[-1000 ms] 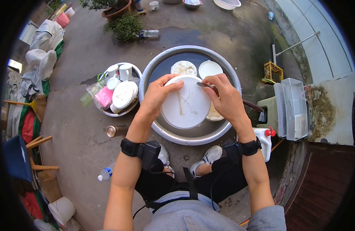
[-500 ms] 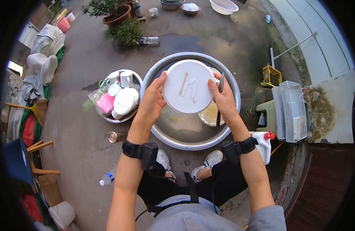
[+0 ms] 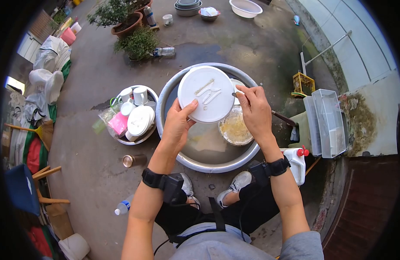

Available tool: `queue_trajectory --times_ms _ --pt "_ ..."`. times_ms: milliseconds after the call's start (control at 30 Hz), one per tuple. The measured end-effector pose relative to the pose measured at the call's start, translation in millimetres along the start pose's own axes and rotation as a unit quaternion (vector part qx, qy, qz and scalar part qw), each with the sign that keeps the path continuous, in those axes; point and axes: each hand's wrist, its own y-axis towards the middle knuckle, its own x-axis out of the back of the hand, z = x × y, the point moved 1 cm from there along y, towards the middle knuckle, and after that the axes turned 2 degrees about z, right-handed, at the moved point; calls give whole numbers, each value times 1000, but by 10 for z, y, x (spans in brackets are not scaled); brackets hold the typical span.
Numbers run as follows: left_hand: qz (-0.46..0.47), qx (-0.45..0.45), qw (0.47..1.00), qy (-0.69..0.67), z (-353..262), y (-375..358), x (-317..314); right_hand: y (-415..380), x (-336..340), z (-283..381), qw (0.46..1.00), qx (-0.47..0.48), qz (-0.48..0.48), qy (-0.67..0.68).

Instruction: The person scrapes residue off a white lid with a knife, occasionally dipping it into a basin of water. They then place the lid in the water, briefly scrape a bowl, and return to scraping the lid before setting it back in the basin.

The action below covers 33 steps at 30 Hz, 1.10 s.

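My left hand (image 3: pixel 179 123) grips a round white lid (image 3: pixel 206 106) by its lower left edge, thumb on the face. Marks like raised lines and a yellowish strip show on that face. In my right hand (image 3: pixel 255 110) is a knife with a dark brown handle (image 3: pixel 284 118), which sticks out to the right; its metal tip (image 3: pixel 234 94) is right at the lid's right edge. Both hands are over a large metal basin (image 3: pixel 204 165) of cloudy water. In the basin, a round container with yellowish contents (image 3: pixel 236 128) sits below my right hand, partly hidden.
Left of the basin stands a smaller metal bowl (image 3: pixel 144 139) with white cups, lids and a pink packet. A brown flask (image 3: pixel 134 161) and a plastic bottle (image 3: pixel 122 207) lie nearby. On the right are a white jug (image 3: pixel 294 164) and clear plastic bins (image 3: pixel 326 123). Potted plants (image 3: pixel 137 41) stand ahead.
My right hand has let go of the lid's edge and turned the knife from upright to crosswise, tip at the lid. The lid has shifted slightly left and turned, now in my left hand alone.
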Motion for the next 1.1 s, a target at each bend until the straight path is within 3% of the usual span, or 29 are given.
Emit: queue_trajectory --times_ms 200,267,367,600,667,1100 --pt "8 13 999 29 -13 -11 -13 25 -4 23 994 103 -29 6" --pt "11 6 999 34 -13 -34 -36 19 25 47 983 155 -57 -76" --pt "16 -3 999 43 -13 -63 -66 7 12 60 979 157 -89 -92" --pt "26 7 999 44 10 -101 -93 19 14 112 974 207 -66 -70" --pt "23 -1 999 37 -3 -103 -111 32 32 67 978 196 -75 -17" --pt "23 -5 998 52 35 -105 -77 -2 -14 148 971 229 -56 -47"
